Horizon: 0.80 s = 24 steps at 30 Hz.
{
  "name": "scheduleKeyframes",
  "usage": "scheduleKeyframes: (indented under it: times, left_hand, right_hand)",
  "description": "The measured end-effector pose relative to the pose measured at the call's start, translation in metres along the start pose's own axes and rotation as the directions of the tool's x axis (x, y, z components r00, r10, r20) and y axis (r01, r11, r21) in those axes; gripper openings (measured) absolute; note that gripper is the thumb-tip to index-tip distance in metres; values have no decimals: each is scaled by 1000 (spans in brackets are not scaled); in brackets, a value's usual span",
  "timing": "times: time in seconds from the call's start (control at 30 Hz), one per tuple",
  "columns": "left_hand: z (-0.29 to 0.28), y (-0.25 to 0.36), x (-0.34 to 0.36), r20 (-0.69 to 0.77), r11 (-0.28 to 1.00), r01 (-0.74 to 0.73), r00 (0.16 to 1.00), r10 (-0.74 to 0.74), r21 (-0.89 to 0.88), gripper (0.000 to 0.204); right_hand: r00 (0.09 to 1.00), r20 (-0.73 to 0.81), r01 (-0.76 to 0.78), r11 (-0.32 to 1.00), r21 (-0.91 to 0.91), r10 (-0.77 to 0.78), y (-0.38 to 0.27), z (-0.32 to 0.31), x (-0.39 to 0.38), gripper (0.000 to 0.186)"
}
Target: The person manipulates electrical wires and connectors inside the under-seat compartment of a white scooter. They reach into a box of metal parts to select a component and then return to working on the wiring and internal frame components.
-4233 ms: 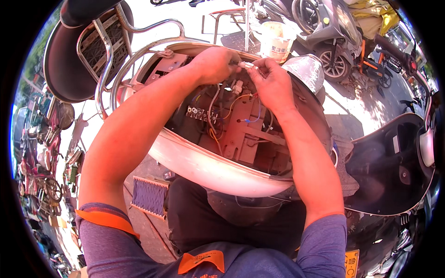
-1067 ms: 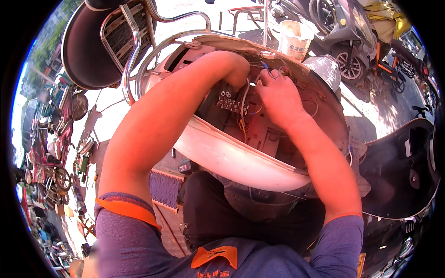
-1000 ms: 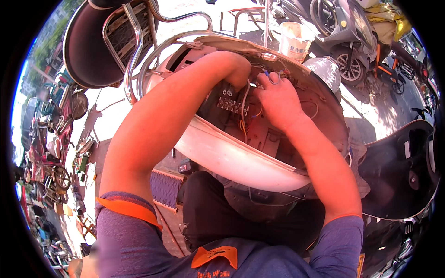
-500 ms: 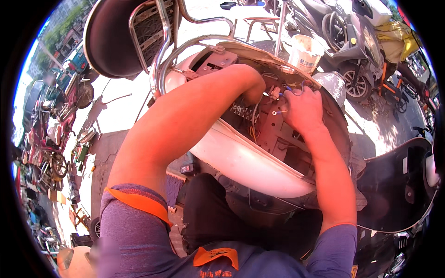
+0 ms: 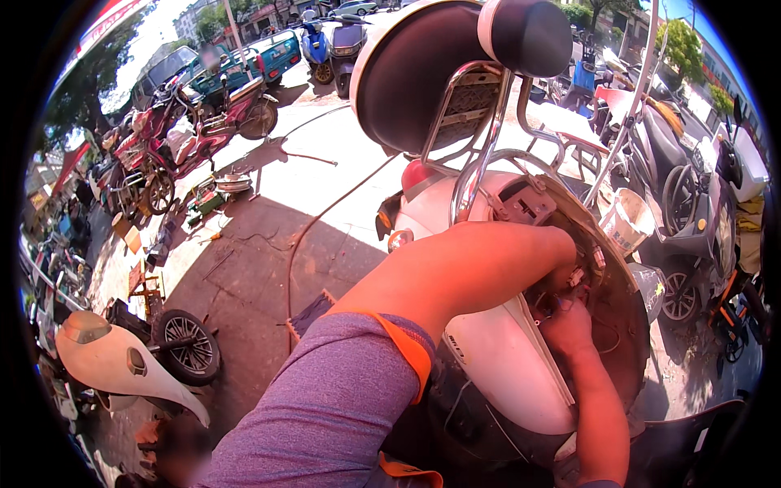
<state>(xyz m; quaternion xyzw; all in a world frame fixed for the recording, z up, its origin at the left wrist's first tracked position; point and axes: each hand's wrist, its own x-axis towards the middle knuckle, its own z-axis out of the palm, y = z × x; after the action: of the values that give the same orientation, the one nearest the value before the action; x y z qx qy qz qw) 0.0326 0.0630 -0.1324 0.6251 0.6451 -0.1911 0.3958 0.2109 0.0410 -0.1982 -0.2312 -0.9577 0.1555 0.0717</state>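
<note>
Both my hands are inside the open body of a white scooter (image 5: 504, 358). My left arm reaches across the side panel, and my left hand (image 5: 561, 275) bends down into the cavity with its fingers hidden. Just below it, my right hand (image 5: 567, 327) has its fingers curled closed at a thin wire (image 5: 564, 305) with a bit of blue on it. A small pale connector (image 5: 576, 276) sits beside my left hand. Another light-coloured plug (image 5: 599, 257) lies along the cavity's far wall.
The scooter's dark seat (image 5: 419, 77) is tipped up behind a chrome rail (image 5: 480, 175). A white bucket (image 5: 628, 218) stands beyond the body, near a parked grey scooter (image 5: 683, 195). At left are a loose wheel (image 5: 187, 347), a cream body panel (image 5: 122, 362) and a long hose (image 5: 294, 260).
The view has swung left and up, so the scooter and my arms sit lower and further right. Both hands stay in the cavity, now closer together. The ring terminal near my right hand no longer shows.
</note>
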Motion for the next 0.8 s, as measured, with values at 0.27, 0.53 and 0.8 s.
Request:
scheduleKeyframes:
  times: [0.27,0.53,0.8]
  left_hand:
    - [-10,-3,17,29,979,-64,997,71,-194,48]
    - [-18,-5,23,18,935,-100,993,113,-340,49]
    - [-21,-8,3,-8,925,-111,993,116,-364,55]
  right_hand:
    - [972,-200,107,991,-79,-121,7,13,1,52]
    - [974,-204,93,995,-40,-99,33,-17,-2,40]
    - [966,-239,119,991,55,-103,45,-27,-4,37]
